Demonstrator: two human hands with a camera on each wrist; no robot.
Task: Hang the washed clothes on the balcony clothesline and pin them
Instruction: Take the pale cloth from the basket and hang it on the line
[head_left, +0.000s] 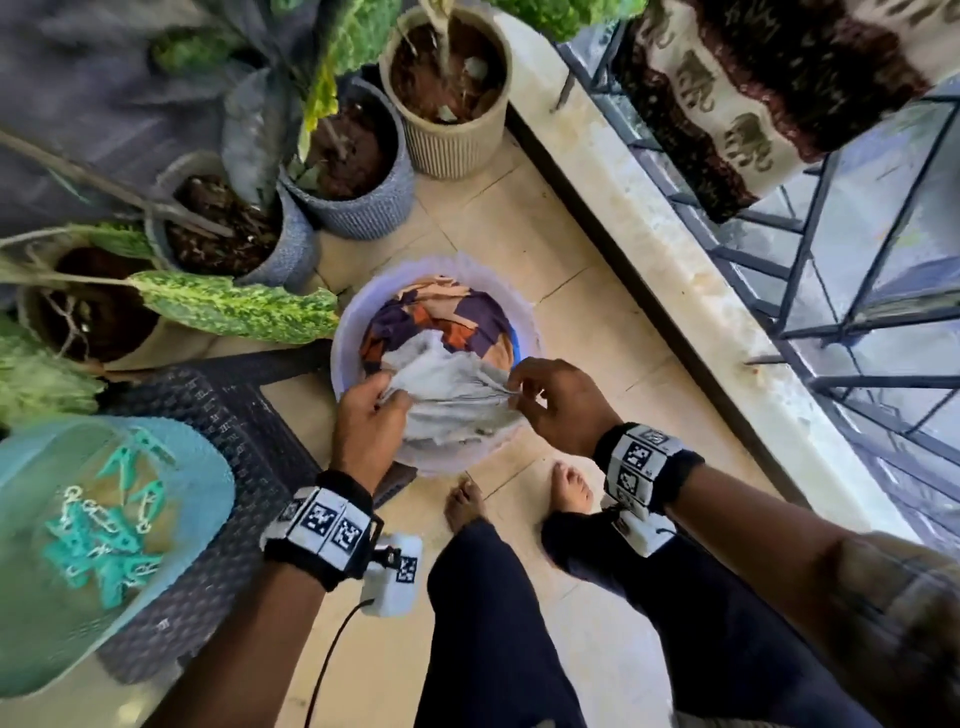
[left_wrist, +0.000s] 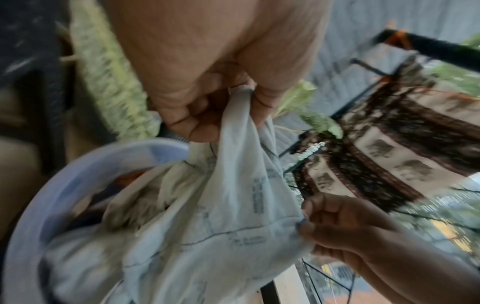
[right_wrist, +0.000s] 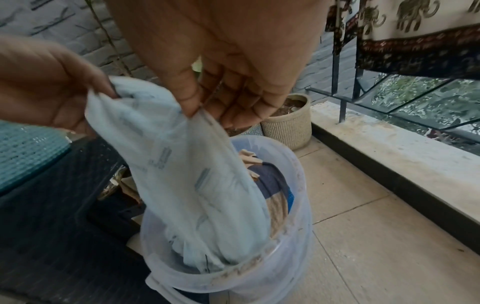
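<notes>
Tiled balcony floor; bucket (head_left: 347, 332) holds unhung laundry. Above it, left hand (head_left: 366, 415) and right hand (head_left: 558, 402) each pinch the pale cloth (head_left: 452, 395). Elephant-print cloth (head_left: 727, 104) already hangs; pegs (head_left: 111, 540) lie unused beside the bucket.

Both forearms are bare; each wrist wears a black band (head_left: 317, 525) faced with white square tiles printed with black-and-white coded markers; the second band (head_left: 644, 465) wraps the right wrist; just below the left band hangs a small white box (head_left: 390, 574) bearing one more marker, a thin black cable (head_left: 332, 654) trailing from it; dark navy trousers (head_left: 493, 623) cover the legs; the feet (head_left: 465, 501) are bare.
</notes>
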